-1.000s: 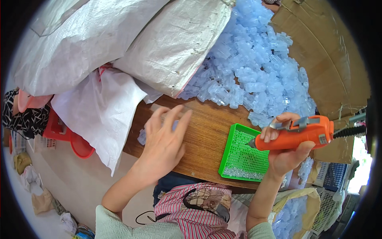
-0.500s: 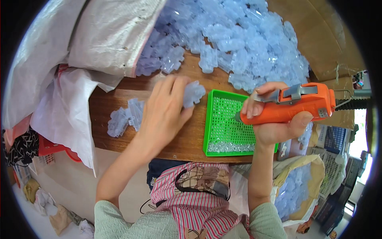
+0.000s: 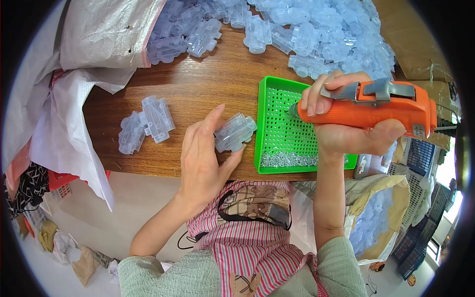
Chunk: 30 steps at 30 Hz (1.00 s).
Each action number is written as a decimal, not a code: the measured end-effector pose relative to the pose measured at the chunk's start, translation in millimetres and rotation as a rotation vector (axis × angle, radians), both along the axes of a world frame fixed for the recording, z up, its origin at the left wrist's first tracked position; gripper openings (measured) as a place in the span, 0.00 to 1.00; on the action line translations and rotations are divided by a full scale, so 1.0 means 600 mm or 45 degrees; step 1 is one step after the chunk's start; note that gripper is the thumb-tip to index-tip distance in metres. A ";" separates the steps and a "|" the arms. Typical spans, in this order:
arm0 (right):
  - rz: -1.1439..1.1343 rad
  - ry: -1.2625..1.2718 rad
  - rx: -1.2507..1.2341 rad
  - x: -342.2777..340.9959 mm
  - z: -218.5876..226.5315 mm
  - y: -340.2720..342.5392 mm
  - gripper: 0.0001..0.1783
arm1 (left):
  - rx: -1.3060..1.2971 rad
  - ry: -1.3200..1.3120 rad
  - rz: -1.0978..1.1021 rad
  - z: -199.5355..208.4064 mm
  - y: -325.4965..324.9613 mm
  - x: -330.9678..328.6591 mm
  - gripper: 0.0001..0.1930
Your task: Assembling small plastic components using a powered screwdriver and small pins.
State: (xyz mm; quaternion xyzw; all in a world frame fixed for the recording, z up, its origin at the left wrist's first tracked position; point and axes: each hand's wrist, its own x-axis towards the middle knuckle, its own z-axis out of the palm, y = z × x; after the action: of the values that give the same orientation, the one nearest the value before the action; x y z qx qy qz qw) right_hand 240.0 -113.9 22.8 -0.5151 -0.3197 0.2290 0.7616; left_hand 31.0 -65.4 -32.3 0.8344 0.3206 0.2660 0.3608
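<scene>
My left hand (image 3: pixel 200 158) curves around a clear bluish plastic housing (image 3: pixel 235 132) on the wooden table, thumb against its lower edge and index finger stretched beyond its upper left end. Fingers wrapped around its body, my right hand (image 3: pixel 341 109) holds an orange power screwdriver (image 3: pixel 366 116) with a metal lever on top. The tool's dark nose points left over a green perforated tray (image 3: pixel 260 123). Many small silver screws (image 3: pixel 287 159) lie along the tray's near side, with others seated in its holes. The fingers and tool cover part of the tray.
Two similar plastic housings (image 3: pixel 157 119) lie left of my left hand. A large heap of them (image 3: pixel 307 37) covers the table's far side. White woven sacking (image 3: pixel 104 37) drapes at the left. An open sack of plastic pieces (image 3: pixel 373 222) stands right, below the table edge (image 3: pixel 148 173).
The view has shifted. My left hand has brought the plastic housing nearer to me, beside the tray. My right hand keeps the screwdriver over the tray, its nose now closer to the tray's left side.
</scene>
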 end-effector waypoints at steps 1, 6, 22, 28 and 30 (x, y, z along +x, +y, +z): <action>-0.037 0.038 0.054 0.001 -0.003 0.000 0.58 | 0.000 0.004 -0.003 0.000 0.000 -0.001 0.43; 0.114 -0.031 0.111 0.009 -0.007 -0.002 0.60 | -0.005 0.007 0.020 0.000 0.002 -0.002 0.42; 0.708 -0.268 0.177 -0.044 0.035 -0.001 0.57 | -0.038 -0.118 0.039 -0.003 0.001 0.002 0.35; 0.668 -0.147 0.132 -0.052 0.024 0.004 0.58 | -0.035 -0.153 0.028 -0.002 0.004 0.002 0.33; 0.705 -0.136 0.151 -0.051 0.019 0.006 0.58 | -0.027 -0.159 0.026 -0.004 0.003 0.001 0.33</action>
State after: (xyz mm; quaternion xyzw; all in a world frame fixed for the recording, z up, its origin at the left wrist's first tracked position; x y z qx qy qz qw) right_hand 209.3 -110.2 34.4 -0.3741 -0.5005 0.3817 0.6811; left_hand 31.8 -63.7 -34.8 0.8090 0.3088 0.3176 0.3863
